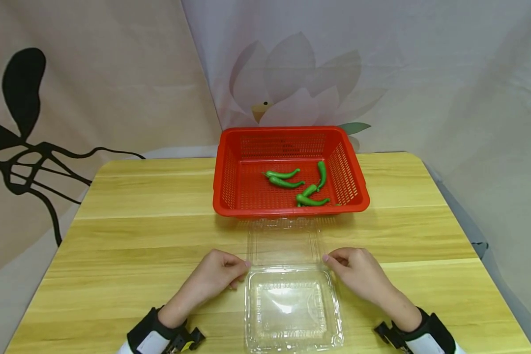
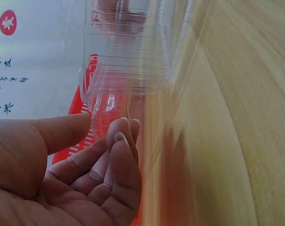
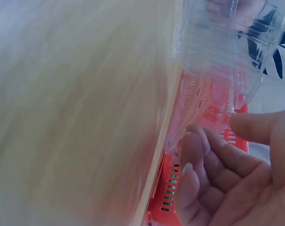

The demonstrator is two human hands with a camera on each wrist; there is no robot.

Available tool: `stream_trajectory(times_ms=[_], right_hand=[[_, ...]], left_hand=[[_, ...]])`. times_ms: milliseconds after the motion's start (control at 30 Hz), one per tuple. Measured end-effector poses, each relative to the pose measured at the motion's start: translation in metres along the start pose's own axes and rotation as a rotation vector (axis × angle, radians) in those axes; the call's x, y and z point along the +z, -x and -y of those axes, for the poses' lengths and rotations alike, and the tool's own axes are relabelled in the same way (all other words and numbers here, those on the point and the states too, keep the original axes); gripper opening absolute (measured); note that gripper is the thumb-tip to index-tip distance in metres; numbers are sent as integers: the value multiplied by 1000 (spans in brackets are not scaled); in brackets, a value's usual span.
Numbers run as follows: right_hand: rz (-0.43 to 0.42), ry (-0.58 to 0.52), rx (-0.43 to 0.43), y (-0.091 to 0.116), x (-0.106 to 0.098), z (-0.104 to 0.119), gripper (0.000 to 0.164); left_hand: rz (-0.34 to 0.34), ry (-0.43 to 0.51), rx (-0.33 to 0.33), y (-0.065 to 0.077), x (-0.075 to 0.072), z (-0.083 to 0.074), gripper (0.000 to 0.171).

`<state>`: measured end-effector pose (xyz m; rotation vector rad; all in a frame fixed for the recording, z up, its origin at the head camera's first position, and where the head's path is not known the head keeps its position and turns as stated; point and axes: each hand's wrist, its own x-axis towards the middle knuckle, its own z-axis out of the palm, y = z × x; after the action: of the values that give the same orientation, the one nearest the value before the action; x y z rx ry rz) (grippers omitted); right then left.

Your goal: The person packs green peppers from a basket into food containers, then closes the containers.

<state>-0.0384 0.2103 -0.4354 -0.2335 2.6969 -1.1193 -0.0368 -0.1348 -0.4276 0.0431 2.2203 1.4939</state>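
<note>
A clear plastic clamshell box (image 1: 292, 309) lies unfolded on the table, one half nearer the person and the other half (image 1: 285, 243) reaching towards the red basket. At its left edge, near the fold, is my left hand (image 1: 221, 272); my right hand (image 1: 358, 273) mirrors it at the right edge. The left wrist view shows the left thumb (image 2: 69, 132) apart from the bent fingers, beside the clear plastic (image 2: 128, 70). A similar gap parts the right thumb (image 3: 255, 127) from its fingers, close to the plastic (image 3: 217, 52). Whether the fingertips touch the box is hard to tell.
A red perforated basket (image 1: 292, 213) stands at the table's back edge, just beyond the box. Inside it lie several green chili peppers (image 1: 286, 183). The wooden table (image 1: 159, 236) extends on both sides, with printed cloth (image 1: 425, 73) hanging behind.
</note>
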Motion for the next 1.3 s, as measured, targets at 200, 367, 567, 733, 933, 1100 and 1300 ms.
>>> stream_trajectory(times_ms=[200,367,567,733,933,1100,1300], right_hand=[[-3,2,-16,0,1,1,21],[0,-1,-19,0,1,2,19],[5,-9,-34,1,1,2,18],[11,-10,-40,3,0,4,15],[16,5,-51,6,0,6,12],[13,11,-98,8,0,6,9],[4,9,-147,11,0,5,8]], left_hand=[[3,19,10,1,1,1,26],[9,49,20,0,1,0,24],[10,65,15,0,1,-2,19],[16,66,3,1,1,-2,16],[24,81,9,4,0,-2,14],[28,69,13,7,0,-2,12],[29,63,16,9,0,-1,10]])
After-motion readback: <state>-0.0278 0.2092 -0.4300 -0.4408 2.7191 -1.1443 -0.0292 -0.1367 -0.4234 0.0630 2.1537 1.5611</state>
